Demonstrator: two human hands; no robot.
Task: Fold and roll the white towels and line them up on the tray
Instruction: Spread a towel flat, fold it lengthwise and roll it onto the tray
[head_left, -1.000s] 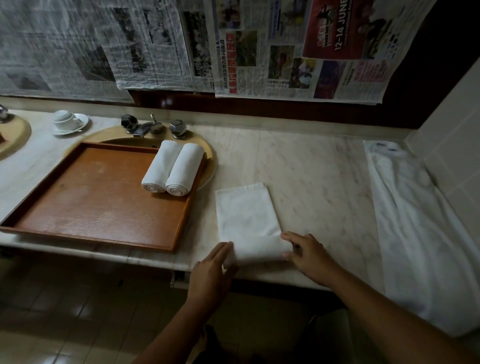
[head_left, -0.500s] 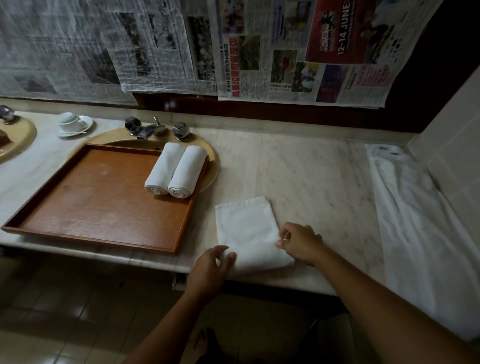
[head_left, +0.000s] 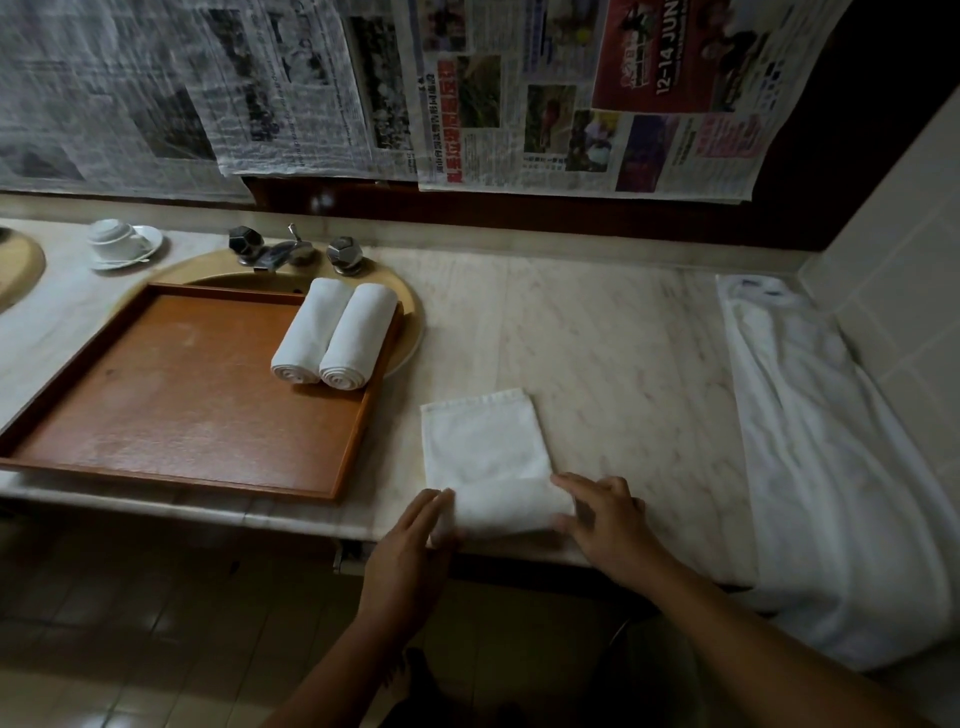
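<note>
White towel (head_left: 480, 457) half-rolled | left hand (head_left: 415, 540), right hand (head_left: 602, 519) flat-fingered on roll | newspaper (head_left: 649, 93): "12-14 JUN"

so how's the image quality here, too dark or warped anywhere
Head view: dim overall, floor and lower corners nearly black; the white towel under both hands is still readable. Wide-angle bending curves the counter edge and the newspapers. Small print is too soft to read; no strong glare.

Two rolled towels (head_left: 335, 335) on tray (head_left: 171, 415), folded towel (head_left: 485, 447) right
</note>
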